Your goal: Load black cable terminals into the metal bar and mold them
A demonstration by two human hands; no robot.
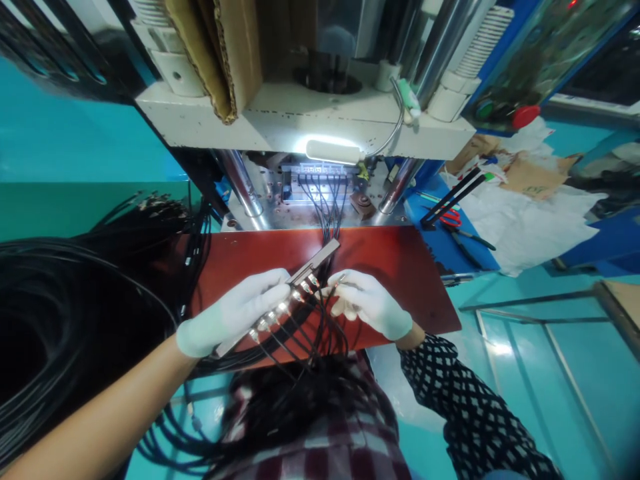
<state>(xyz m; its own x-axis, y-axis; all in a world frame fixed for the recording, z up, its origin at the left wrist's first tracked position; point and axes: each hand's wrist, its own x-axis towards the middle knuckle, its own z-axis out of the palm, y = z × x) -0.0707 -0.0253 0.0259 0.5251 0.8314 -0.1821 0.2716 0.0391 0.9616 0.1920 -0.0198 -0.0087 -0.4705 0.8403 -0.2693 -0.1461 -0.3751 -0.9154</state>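
Observation:
My left hand (255, 300), in a white glove, is closed around a long flat metal bar (324, 255) that slants up to the right over the red-brown board. Several black cables with shiny metal connectors (283, 308) sit in a row along the bar's near edge. Just right of the bar, my gloved right hand (365, 300) pinches a small metal cable connector (341, 279) between thumb and fingers. Black cables (325, 327) hang below both hands toward my lap.
Behind the red-brown board (390, 267) stands a press with a lit mold (317, 187), cables running out of it. Thick cable coils (50, 320) lie at left. Red-handled pliers (453, 219) rest on a blue surface at right, near white plastic sheeting (520, 227).

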